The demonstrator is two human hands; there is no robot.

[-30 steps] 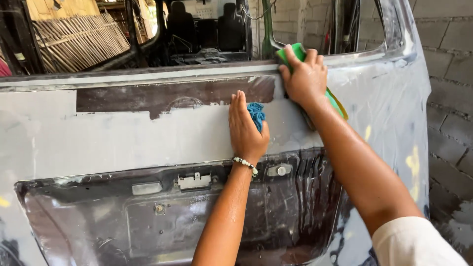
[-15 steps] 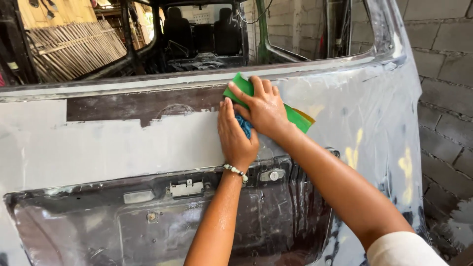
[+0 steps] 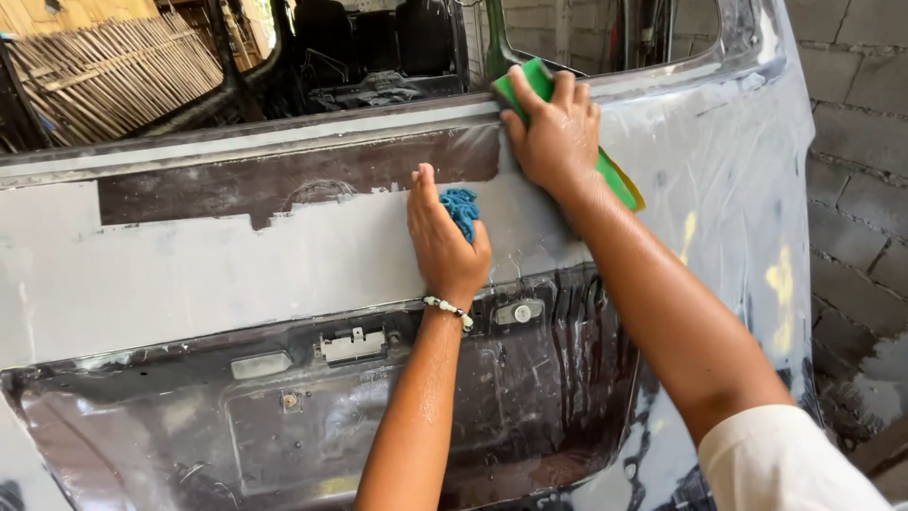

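I face the sanded rear door of a vehicle (image 3: 236, 265), grey with a dark bare strip across its upper part. My left hand (image 3: 443, 241) presses a blue cloth (image 3: 462, 210) flat against the grey panel near the middle. A beaded bracelet circles that wrist. My right hand (image 3: 553, 132) lies over a green and yellow sponge (image 3: 615, 180), pushing it against the wet panel just below the window edge. The panel around both hands is wet and shiny.
The rear window opening (image 3: 378, 57) shows seats inside. A dark recess with a latch and brackets (image 3: 350, 345) runs below my hands. A grey block wall (image 3: 861, 170) stands at the right, and bamboo slats (image 3: 113, 66) at the upper left.
My right hand slid the sponge left over my left hand, then back up to the right at the window edge. My left hand stayed pressed on the cloth.
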